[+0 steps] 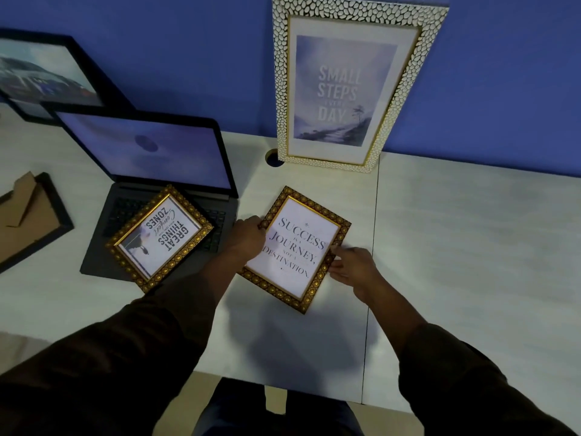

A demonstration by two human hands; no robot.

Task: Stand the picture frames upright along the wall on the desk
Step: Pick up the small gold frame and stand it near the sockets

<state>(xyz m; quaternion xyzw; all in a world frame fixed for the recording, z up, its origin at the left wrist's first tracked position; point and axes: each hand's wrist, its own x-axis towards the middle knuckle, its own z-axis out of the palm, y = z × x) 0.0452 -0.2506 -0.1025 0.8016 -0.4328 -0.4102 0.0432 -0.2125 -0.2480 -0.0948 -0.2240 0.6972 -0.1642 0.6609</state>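
A gold-brown frame reading "Success is a journey" (295,248) sits tilted just above the white desk (471,247). My left hand (248,237) grips its left edge and my right hand (353,267) grips its right edge. A large white-and-gold frame reading "Small steps every day" (345,86) stands upright against the blue wall (503,73). A second gold-brown frame reading "Great things" (160,239) lies flat on the laptop keyboard. A black frame (47,70) leans on the wall at far left. Another black frame (28,218) lies face down at the left edge.
An open laptop (147,152) stands left of centre, screen towards me. A round cable hole (273,157) sits in the desk by the large frame's lower left corner. A seam (372,262) runs front to back through the desk.
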